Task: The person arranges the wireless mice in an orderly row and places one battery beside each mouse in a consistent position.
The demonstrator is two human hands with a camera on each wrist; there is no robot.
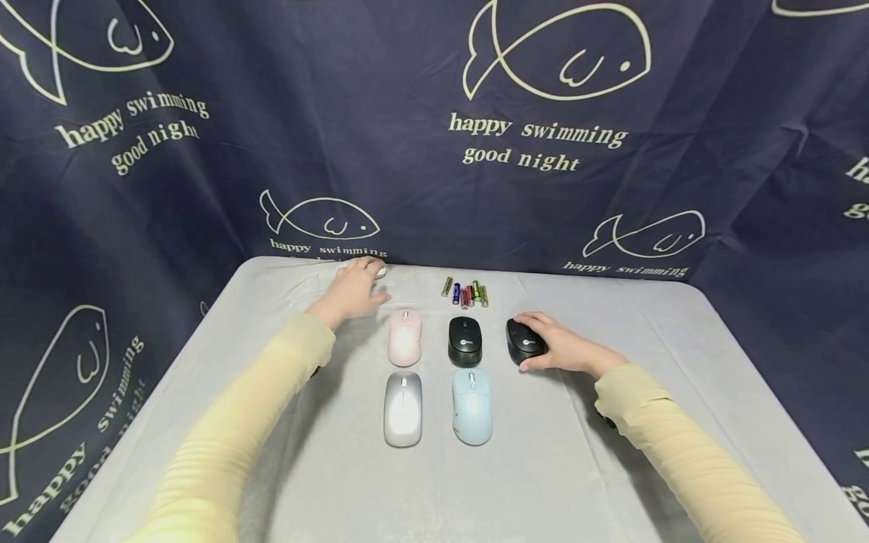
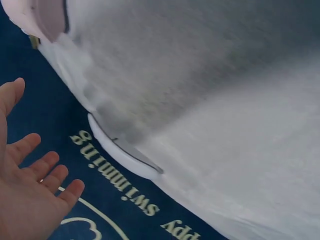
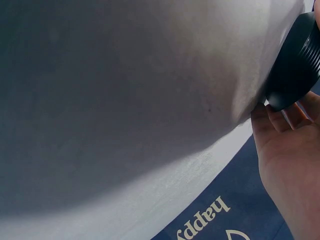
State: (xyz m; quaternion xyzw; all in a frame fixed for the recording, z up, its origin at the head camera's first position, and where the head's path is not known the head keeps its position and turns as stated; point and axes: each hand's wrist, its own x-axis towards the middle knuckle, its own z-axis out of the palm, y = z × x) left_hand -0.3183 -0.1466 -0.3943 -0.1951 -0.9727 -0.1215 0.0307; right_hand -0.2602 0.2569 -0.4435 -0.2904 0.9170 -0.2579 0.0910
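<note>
One of the hands [image 1: 560, 345] grips a black mouse [image 1: 521, 336].

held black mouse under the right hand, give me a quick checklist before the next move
1. Right grip set on held black mouse: ok, thumb and fingers span it.
2. Gap to other black mouse: ok, they stand apart.
3. Batteries out of its way: ok, grouped beyond the mice, nearer the far edge.
4. Left grip on the flat white object: not ok, fingers spread, apart from it in the left wrist view.
5. Battery inside the held black mouse: cannot tell, interior hidden.
</note>
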